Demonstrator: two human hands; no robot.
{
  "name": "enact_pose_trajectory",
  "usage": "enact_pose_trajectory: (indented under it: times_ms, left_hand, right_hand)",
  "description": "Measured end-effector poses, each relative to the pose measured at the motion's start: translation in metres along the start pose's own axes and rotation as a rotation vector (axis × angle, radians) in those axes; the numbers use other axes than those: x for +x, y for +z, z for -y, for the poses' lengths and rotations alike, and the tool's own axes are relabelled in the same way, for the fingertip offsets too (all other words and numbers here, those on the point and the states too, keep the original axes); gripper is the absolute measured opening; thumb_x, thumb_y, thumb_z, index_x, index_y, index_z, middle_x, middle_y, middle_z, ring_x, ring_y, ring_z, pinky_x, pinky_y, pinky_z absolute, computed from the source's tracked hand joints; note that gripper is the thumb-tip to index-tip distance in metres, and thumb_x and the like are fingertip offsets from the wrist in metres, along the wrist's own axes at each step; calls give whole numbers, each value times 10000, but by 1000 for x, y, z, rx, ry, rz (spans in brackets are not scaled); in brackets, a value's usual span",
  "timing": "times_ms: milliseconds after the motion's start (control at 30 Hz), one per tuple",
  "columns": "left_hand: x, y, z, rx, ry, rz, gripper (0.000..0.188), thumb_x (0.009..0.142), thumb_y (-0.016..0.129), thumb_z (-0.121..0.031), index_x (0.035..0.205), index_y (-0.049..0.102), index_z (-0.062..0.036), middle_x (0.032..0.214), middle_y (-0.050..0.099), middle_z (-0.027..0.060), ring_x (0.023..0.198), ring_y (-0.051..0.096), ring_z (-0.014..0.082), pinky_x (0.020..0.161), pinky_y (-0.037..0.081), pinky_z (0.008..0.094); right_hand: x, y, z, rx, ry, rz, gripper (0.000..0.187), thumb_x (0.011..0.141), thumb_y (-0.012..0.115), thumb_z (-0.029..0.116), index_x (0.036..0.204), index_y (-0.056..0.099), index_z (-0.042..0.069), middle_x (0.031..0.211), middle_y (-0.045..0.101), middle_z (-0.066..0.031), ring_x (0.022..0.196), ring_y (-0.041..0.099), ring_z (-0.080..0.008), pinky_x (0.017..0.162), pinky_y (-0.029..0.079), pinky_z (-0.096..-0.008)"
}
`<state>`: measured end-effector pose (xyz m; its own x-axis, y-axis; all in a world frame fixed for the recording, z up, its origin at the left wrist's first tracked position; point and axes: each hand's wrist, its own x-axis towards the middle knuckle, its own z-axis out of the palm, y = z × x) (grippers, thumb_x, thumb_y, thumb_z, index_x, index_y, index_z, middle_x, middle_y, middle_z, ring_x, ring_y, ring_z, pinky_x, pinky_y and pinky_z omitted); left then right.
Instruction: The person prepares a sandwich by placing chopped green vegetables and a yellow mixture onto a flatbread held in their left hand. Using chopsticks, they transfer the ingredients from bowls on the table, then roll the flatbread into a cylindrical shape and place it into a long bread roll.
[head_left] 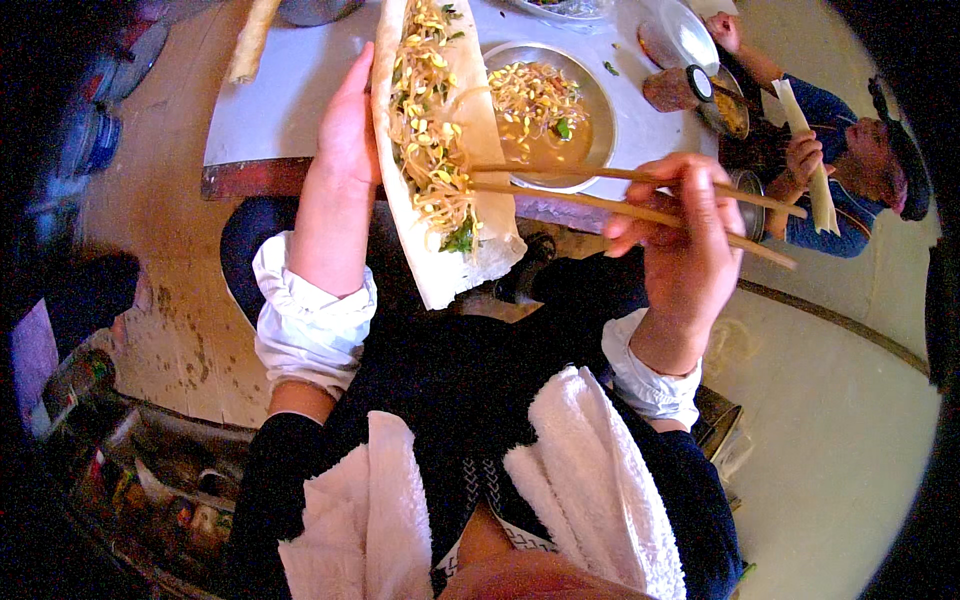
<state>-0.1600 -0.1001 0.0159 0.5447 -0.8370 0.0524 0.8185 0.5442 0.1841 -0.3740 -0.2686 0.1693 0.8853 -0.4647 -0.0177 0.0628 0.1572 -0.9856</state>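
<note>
Flatbread, long, pale and loaded lengthwise with bean sprouts and green leaves, is held aslant over the near edge of the pale worktop, its lower end reaching past that edge. Across on the right, a co-worker in a blue top grips a thin pale roll. Two hands work apart: the left hand supports the flatbread's left side, its fingers mostly hidden by it, and the right hand is closed on wooden chopsticks. Their tips touch the sprouts, and in this view the sticks cross the near part of a round metal bowl with more sprouts in brownish liquid. The flatbread covers the bowl's left rim. Another pale roll shows at far left. Beyond the bowl, to the right, is a jar with reddish-brown contents; any marking on it is too small to read. Smallest is a green scrap on the worktop.
</note>
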Motion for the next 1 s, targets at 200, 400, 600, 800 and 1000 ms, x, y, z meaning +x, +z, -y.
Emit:
enact_pose_trajectory:
  times_ms: [200,400,600,800,1000]
  left_hand:
    - [-3,4,0,65,-8,-98,509,982,360,-416,1351,446,-77,1287,549,133,1132,565,298,956,468,471]
    - [0,12,2,110,21,-201,517,981,360,-424,1350,447,-72,1291,545,135,1136,562,296,963,462,467]
    - [3,21,4,50,-73,-150,510,977,381,-426,1328,473,-68,1260,570,133,1115,577,291,975,449,471]
    - [5,39,15,24,-99,-215,515,971,379,-455,1303,495,-80,1214,595,133,1048,611,286,882,514,459]
    - [4,43,16,36,-170,-162,546,969,372,-466,1313,475,-55,1210,592,157,1036,616,303,885,514,463]
  right_hand:
    - [-7,4,-21,-26,97,53,284,982,455,238,955,551,-28,767,612,-135,554,631,-224,429,513,-271]
    - [-3,2,-11,57,31,52,265,978,456,217,973,550,-31,764,623,-140,531,627,-222,391,488,-262]
    - [10,-6,-6,156,-26,53,269,973,465,216,951,574,-29,689,587,-102,478,581,-172,369,446,-240]
    - [33,10,-3,45,-45,-24,266,962,488,226,965,585,-21,715,582,-76,508,583,-154,401,450,-238]
    - [76,13,-18,46,-139,-46,261,958,506,229,938,598,-14,743,600,-83,532,596,-164,452,470,-241]
